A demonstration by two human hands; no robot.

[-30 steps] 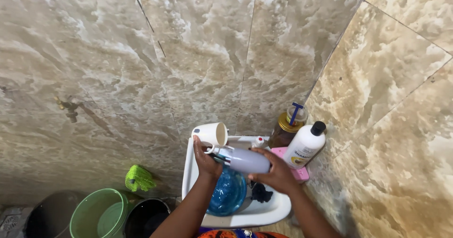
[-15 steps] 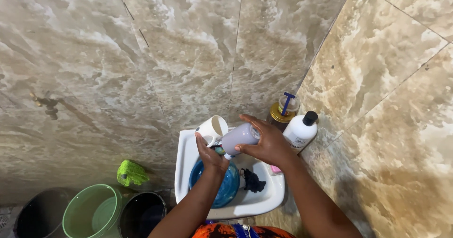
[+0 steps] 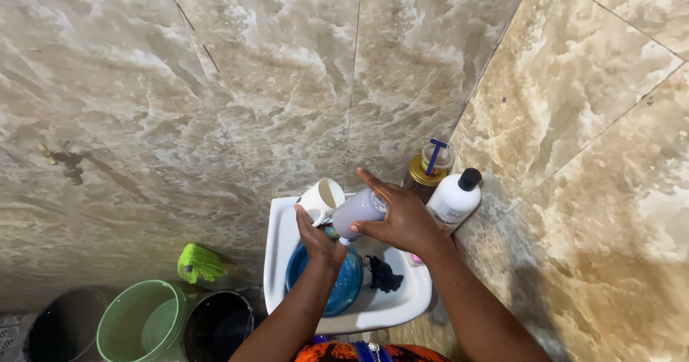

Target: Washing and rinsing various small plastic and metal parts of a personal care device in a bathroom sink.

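Right hand (image 3: pixel 403 222) wrapped round a pale lilac bottle (image 3: pixel 357 212), tipped mouth-down over the white sink (image 3: pixel 276 251). Left hand (image 3: pixel 319 241) cupped open just under it, above a blue bowl (image 3: pixel 337 287). White mug (image 3: pixel 321 198) just beside.

The wall tiles (image 3: pixel 287 82) look like smooth stone, a little shiny, with brown and cream swirls. The sink (image 3: pixel 276 254) is white and glossy. The pale purple bottle (image 3: pixel 359 211) in the right hand (image 3: pixel 402 222) looks like smooth plastic. The white bottle (image 3: pixel 452 203) is smooth plastic too. The blue bowl (image 3: pixel 344 287) is see-through and shiny. The green cloth (image 3: pixel 199 261) looks fluffy and rough. The green bucket (image 3: pixel 140 326) is matt plastic.
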